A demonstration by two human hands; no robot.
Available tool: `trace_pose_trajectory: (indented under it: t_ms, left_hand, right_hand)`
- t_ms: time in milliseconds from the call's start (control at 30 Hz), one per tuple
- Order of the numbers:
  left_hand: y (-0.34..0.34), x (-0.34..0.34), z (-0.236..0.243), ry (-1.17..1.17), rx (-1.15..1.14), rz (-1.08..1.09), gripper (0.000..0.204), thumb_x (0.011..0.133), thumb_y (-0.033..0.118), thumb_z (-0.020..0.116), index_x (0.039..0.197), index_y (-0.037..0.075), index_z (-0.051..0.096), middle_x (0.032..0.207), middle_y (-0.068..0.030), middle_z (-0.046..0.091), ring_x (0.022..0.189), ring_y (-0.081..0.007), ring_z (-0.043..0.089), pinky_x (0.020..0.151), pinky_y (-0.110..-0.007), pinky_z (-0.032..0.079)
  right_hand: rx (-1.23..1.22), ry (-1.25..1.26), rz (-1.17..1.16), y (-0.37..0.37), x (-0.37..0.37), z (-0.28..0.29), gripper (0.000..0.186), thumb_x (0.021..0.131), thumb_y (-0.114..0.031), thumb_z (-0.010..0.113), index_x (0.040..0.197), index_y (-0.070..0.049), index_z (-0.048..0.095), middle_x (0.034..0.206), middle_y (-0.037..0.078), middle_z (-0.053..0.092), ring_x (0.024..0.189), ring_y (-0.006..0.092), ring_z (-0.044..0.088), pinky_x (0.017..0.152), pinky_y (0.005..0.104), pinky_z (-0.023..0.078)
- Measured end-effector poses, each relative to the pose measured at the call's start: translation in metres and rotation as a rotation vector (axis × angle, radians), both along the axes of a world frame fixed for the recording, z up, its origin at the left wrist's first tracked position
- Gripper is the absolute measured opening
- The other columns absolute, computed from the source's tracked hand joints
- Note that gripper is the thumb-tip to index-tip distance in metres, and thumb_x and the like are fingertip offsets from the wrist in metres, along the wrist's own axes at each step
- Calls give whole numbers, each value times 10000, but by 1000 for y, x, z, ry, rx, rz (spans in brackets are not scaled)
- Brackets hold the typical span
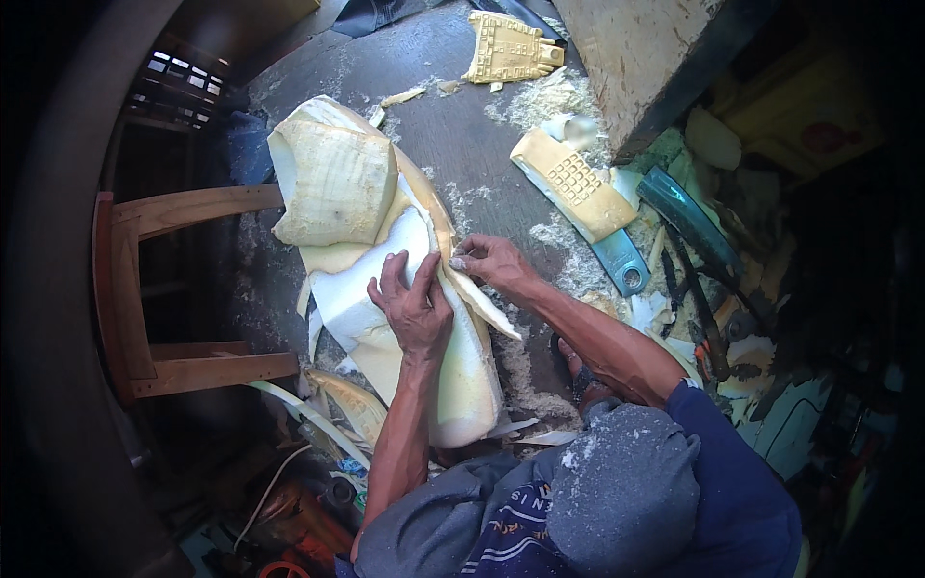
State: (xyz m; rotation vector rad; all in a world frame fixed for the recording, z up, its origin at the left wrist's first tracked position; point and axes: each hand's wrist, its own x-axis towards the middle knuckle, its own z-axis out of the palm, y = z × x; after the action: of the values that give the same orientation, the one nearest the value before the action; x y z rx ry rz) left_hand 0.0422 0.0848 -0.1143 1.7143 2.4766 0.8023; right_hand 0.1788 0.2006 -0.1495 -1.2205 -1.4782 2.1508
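A long shaped foam pad [371,289], cream and white like a seat cushion, lies on the dark work surface in front of me. On its far end rests a thick curved foam piece [337,183]. My left hand [414,308] presses on the white part with its fingers spread. Along the pad's right edge a thin foam strip [487,306] stands partly away from the side. My right hand [489,262] pinches at the upper end of this strip; the fingertips partly hide the grip.
Right of the pad lies a yellow foam piece with a raised grid [575,183], beside a teal curved part [689,217]. Another gridded piece [511,48] sits at the far edge. A wooden frame [193,371] stands at left. Foam crumbs and scraps litter the surface.
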Motion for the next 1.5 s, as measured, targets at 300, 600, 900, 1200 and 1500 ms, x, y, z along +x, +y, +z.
trace_pose_trajectory:
  t_ms: [300,600,900,1200,1500]
  left_hand:
    - [-3,10,11,78,-101,21,425,969,282,639,1391,235,637,1477,-195,468,1452,-376,370,1189,-665,113]
    - [-31,19,5,16,-173,28,722,956,370,631,1585,117,381,1634,-266,248,1547,-453,171,1177,-725,10]
    - [-34,13,-3,16,-141,-4,647,985,277,603,1571,97,396,1628,-231,276,1545,-440,194,1176,-726,37]
    - [-35,16,10,9,-212,2,728,979,379,627,1601,128,342,1664,-239,193,1561,-450,122,1180,-727,19]
    - [-61,26,7,-17,-233,-3,844,932,472,658,1606,91,322,1669,-297,135,1554,-506,78,1155,-755,-6]
  right_hand:
    - [41,-142,-21,-6,6,2,410,972,-327,698,1154,39,672,983,135,712,892,185,680,776,320,546]
    - [-127,51,-10,-39,39,-8,371,962,-279,734,1204,-6,669,1025,74,721,884,121,638,772,287,529]
    - [-95,46,-33,-45,29,-14,365,939,-268,764,1188,-17,672,989,57,710,865,121,637,747,279,529]
    - [-25,51,-29,-51,28,-16,364,970,-251,724,1227,-7,640,993,78,709,851,126,648,769,294,556]
    - [-369,180,-65,-73,61,-19,326,992,-178,692,1244,17,625,1008,98,708,871,182,713,765,322,635]
